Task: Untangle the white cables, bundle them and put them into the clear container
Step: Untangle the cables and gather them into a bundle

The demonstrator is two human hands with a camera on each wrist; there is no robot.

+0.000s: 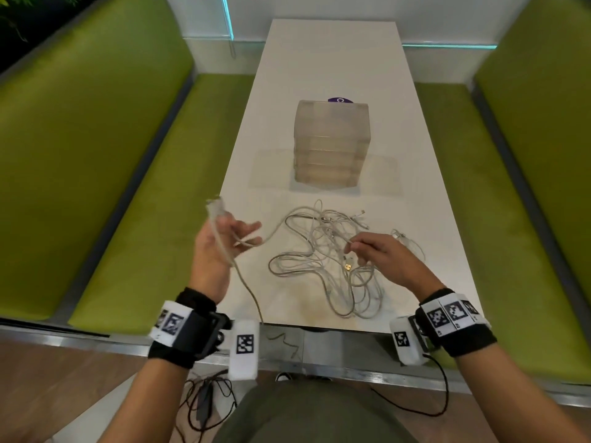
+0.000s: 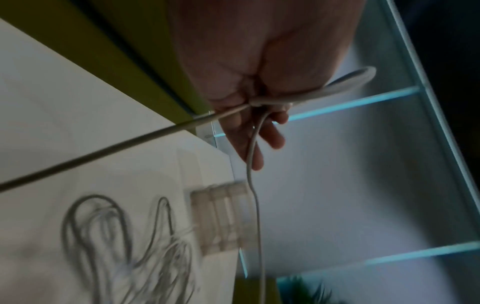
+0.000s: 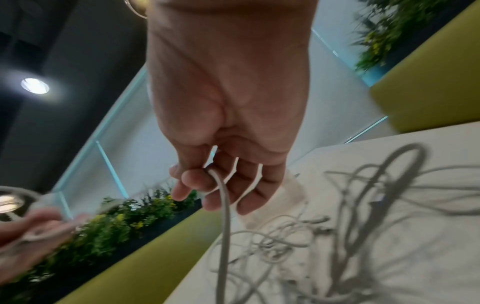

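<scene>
A tangle of white cables (image 1: 329, 263) lies on the white table (image 1: 415, 174) close to its near edge. My left hand (image 1: 236, 235) is raised over the table's left edge. It holds a loop of one white cable (image 1: 217, 212) against the palm, pinched in the left wrist view (image 2: 255, 103). One strand runs right to the tangle and another hangs off the near edge. My right hand (image 1: 351, 246) hovers over the tangle and pinches a cable strand (image 3: 223, 205) between thumb and forefinger (image 3: 197, 181). The clear container (image 1: 332, 142), a stack of clear boxes, stands behind the tangle.
Green benches (image 1: 144, 193) flank the narrow table on both sides. A purple round object (image 1: 340, 100) peeks out behind the container. A flat clear sheet (image 1: 383, 174) lies under the stack. Black cords (image 1: 204, 401) lie on the floor by my legs.
</scene>
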